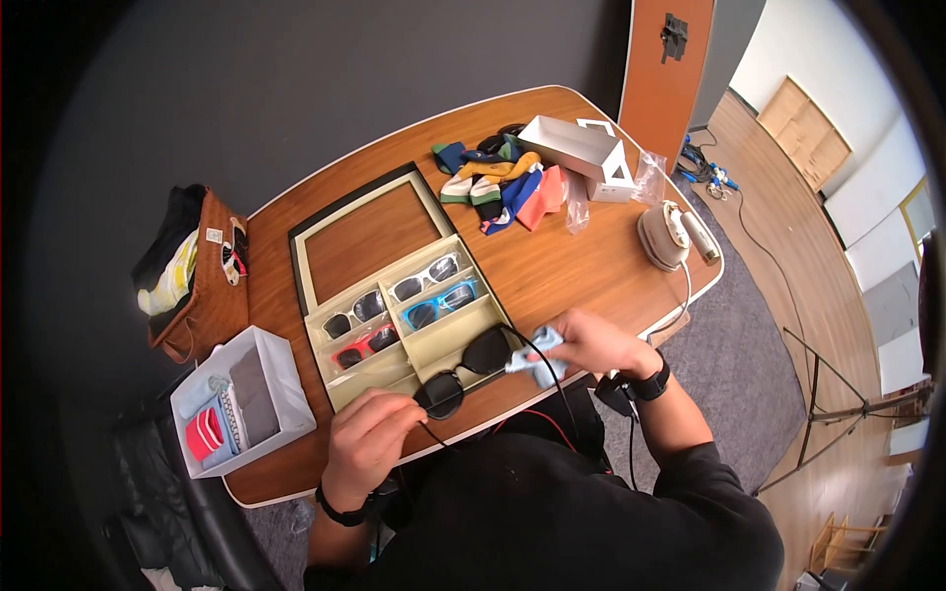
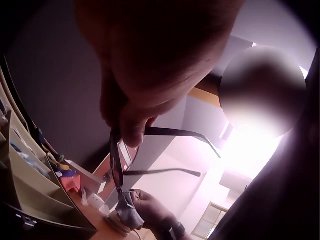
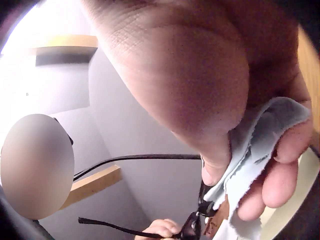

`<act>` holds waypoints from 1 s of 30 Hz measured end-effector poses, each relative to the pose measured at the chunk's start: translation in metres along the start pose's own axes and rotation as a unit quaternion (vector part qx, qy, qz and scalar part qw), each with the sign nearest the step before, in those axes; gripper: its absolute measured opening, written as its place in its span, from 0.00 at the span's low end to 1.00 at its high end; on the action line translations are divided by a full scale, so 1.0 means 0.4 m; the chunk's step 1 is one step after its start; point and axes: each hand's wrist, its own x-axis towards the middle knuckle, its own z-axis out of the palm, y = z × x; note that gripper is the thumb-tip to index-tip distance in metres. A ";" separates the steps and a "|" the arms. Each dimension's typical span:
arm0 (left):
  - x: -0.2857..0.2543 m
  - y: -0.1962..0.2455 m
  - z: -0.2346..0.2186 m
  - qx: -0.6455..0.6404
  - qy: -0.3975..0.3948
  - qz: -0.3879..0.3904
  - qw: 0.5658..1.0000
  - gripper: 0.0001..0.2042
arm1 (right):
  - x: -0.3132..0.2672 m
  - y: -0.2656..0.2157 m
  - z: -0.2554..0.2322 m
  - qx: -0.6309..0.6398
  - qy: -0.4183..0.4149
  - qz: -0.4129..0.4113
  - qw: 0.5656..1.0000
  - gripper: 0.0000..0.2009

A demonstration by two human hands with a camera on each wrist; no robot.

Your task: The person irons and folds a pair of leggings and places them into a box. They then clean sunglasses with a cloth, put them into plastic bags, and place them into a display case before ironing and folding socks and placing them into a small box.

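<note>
Black sunglasses (image 1: 487, 352) are held over the front of a cream display case (image 1: 434, 347), their temples toward the person's body. The left hand (image 1: 372, 433) pinches them by the frame's left end, thumb and fingers close to the hinge. At the other end, the right hand (image 1: 598, 345) grips a light blue cloth (image 1: 542, 357) between thumb and fingers. In the right wrist view the cloth (image 3: 265, 132) is folded around the frame's edge near the hinge. Inside the case lie white-framed sunglasses (image 1: 425, 277), blue ones (image 1: 440, 304), red ones (image 1: 365, 347) and a pale-framed pair (image 1: 353, 314).
Behind the case's raised lid frame (image 1: 301, 258) lies a pile of colourful cloths (image 1: 493, 182). A white box (image 1: 576, 145) and a garment steamer (image 1: 665, 236) stand at the right. On the left are a white bin (image 1: 301, 409) of folded fabric and a brown basket (image 1: 210, 276).
</note>
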 end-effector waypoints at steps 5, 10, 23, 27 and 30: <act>0.007 -0.022 -0.013 0.026 0.047 -0.035 0.998 0.11 | 0.041 0.091 -0.113 -0.043 0.233 0.092 0.967 0.15; 0.012 -0.057 0.000 -0.034 0.069 -0.095 0.993 0.09 | 0.085 0.158 -0.106 -0.377 0.346 -0.051 0.858 0.20; 0.014 -0.053 0.026 -0.089 0.030 -0.077 0.993 0.11 | 0.102 -0.103 0.017 -0.008 0.170 -0.350 0.921 0.12; 0.009 -0.037 0.034 -0.090 0.037 -0.057 0.994 0.13 | 0.113 -0.126 0.085 -0.114 0.271 -0.270 0.917 0.25; 0.008 -0.035 0.033 -0.071 0.050 -0.035 0.996 0.14 | 0.101 -0.135 0.105 -0.088 0.283 -0.246 0.923 0.38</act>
